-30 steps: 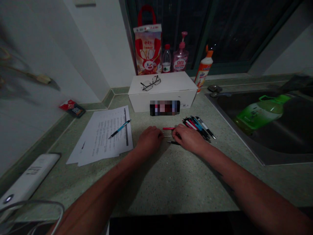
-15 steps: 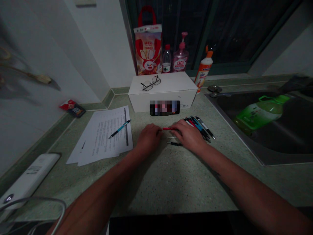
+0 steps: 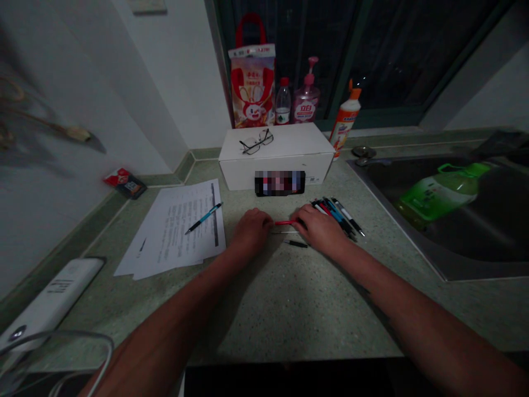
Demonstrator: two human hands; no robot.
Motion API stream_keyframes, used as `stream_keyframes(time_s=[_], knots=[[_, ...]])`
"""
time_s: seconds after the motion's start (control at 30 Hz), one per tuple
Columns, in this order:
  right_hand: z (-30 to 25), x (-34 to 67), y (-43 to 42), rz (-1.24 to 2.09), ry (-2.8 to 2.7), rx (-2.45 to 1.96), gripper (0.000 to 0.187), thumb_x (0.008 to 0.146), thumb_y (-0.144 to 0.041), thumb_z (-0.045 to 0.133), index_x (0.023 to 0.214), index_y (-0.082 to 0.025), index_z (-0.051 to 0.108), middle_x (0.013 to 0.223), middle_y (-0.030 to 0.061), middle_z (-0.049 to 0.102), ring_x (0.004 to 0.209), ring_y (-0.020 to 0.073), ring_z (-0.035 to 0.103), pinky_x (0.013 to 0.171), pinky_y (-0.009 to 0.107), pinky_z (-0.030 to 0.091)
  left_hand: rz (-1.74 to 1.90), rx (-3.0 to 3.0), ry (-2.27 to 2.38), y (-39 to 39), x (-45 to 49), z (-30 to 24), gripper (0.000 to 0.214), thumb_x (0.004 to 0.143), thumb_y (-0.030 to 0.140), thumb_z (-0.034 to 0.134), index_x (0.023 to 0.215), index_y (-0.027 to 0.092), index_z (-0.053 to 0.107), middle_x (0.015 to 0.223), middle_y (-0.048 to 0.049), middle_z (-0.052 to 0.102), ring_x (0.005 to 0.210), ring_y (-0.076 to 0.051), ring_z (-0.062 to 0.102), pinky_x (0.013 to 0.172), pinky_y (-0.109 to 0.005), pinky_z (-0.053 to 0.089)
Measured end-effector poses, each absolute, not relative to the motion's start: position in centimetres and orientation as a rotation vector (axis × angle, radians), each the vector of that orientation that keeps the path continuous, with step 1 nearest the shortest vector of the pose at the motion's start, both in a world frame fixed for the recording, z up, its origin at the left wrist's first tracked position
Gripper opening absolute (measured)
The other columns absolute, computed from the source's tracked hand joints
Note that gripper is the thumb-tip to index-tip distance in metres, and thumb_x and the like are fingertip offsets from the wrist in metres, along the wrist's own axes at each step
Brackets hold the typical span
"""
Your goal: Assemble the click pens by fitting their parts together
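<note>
2 hands (image 3: 250, 233) (image 3: 322, 233), 1 white box (image 3: 300, 140), 1 pr glasses (image 3: 256, 142), 4 btls — water (image 3: 283, 105), pump soap (image 3: 306, 102), orange-cap (image 3: 344, 124), green (image 3: 438, 190) — pens (image 3: 334, 214) in pile, count unclear.

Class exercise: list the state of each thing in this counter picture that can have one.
Left hand, palm down near the red pen barrel.
Right hand, palm down, touching the barrel.
Blue mechanical pencil, lying on papers.
Green bottle, lying in the sink.
Eyeglasses, resting on a white box.

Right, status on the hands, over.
Left hand and right hand down, at either end of a red pen part. Thin pale rod, black pen part just nearer. Pen pile beside right hand.
</note>
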State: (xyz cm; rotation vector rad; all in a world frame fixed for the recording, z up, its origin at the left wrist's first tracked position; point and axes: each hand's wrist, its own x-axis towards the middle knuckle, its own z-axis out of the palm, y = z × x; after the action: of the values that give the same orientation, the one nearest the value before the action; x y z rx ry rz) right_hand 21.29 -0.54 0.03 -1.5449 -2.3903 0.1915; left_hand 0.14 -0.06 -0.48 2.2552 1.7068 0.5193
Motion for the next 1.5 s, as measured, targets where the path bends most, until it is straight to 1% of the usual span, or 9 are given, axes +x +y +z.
stream_keyframes(time_s=[0.23,0.43,0.67,0.77,0.87,1.03,1.17,1.33,1.5], knots=[[-0.1,21.5,-0.6,0.261,-2.351,-1.504,0.017,0.101,-0.026,0.055,0.105,-0.019,0.070,0.109,0.0088,0.068,0.096,0.0232,0.066,0.078,0.033,0.046,0.662,2.152,1.614,0.0,0.1,-0.6,0.016,0.095,0.018,0.059,0.093,0.017,0.075,0.097,-0.0076,0.071,0.095,-0.022,0.063,0.088,-0.035,0.049],[-0.1,21.4,-0.9,0.320,-2.388,-1.345,0.022,0.102,-0.026,0.054,0.118,-0.024,0.069,0.115,0.0069,0.068,0.102,0.0219,0.066,0.082,0.032,0.047,0.780,2.079,1.522,-0.5,0.5,-0.3,0.012,0.094,0.019,0.062,0.092,0.018,0.074,0.093,-0.0051,0.071,0.088,-0.019,0.063,0.085,-0.033,0.049],[-0.1,21.2,-1.1,0.388,-2.302,-1.282,0.018,0.101,-0.026,0.054,0.112,-0.021,0.067,0.109,0.0080,0.069,0.099,0.0218,0.066,0.084,0.033,0.048,0.824,1.918,1.522,-0.9,0.9,0.0,0.008,0.093,0.024,0.066,0.094,0.018,0.071,0.091,-0.0043,0.070,0.081,-0.017,0.062,0.079,-0.031,0.051],[-0.5,21.2,-1.0,0.358,-2.176,-1.343,0.020,0.101,-0.029,0.053,0.114,-0.020,0.065,0.105,0.0094,0.071,0.093,0.0240,0.067,0.079,0.035,0.049,0.769,2.028,1.491,-0.7,0.7,-0.3,0.011,0.090,0.022,0.068,0.100,0.017,0.071,0.095,-0.0058,0.070,0.086,-0.019,0.063,0.082,-0.033,0.051],[-0.9,21.3,-0.9,0.340,-2.095,-1.367,0.023,0.100,-0.030,0.053,0.117,-0.018,0.063,0.104,0.0104,0.072,0.088,0.0254,0.068,0.077,0.037,0.049,0.585,2.309,1.411,-0.7,0.5,-0.4,0.009,0.089,0.022,0.070,0.097,0.017,0.073,0.097,-0.0074,0.070,0.095,-0.023,0.062,0.086,-0.037,0.050],[-0.7,21.5,-0.7,0.280,-2.079,-1.325,0.023,0.101,-0.030,0.049,0.116,-0.019,0.064,0.107,0.0119,0.073,0.093,0.0268,0.068,0.080,0.039,0.050,0.408,2.513,1.473,-0.7,0.5,-0.3,0.013,0.094,0.018,0.060,0.090,0.017,0.072,0.096,-0.0094,0.069,0.097,-0.026,0.062,0.088,-0.039,0.049],[-0.4,22.3,-0.1,0.114,-2.084,-1.336,0.024,0.102,-0.028,0.046,0.110,-0.018,0.067,0.105,0.0139,0.071,0.099,0.0289,0.065,0.086,0.042,0.049,0.627,2.389,1.611,-0.6,0.2,-0.4,0.017,0.095,0.015,0.054,0.090,0.019,0.069,0.094,-0.0081,0.068,0.093,-0.025,0.062,0.084,-0.038,0.048],[-0.3,23.1,0.3,0.054,-2.095,-1.406,0.029,0.105,-0.027,0.042,0.115,-0.018,0.068,0.108,0.0142,0.068,0.094,0.0275,0.066,0.081,0.039,0.050,0.952,2.240,1.689,-0.5,-0.1,-0.3,0.021,0.097,0.019,0.048,0.085,0.021,0.065,0.088,-0.0062,0.067,0.087,-0.025,0.060,0.080,-0.039,0.046],[0.1,22.5,-0.2,0.031,-2.196,-1.404,0.032,0.105,-0.024,0.041,0.116,-0.020,0.070,0.108,0.0131,0.068,0.094,0.0273,0.066,0.080,0.039,0.050,0.945,2.293,1.658,-0.3,-0.2,-0.5,0.022,0.097,0.021,0.048,0.083,0.021,0.065,0.086,-0.0075,0.066,0.083,-0.026,0.058,0.076,-0.040,0.044]])
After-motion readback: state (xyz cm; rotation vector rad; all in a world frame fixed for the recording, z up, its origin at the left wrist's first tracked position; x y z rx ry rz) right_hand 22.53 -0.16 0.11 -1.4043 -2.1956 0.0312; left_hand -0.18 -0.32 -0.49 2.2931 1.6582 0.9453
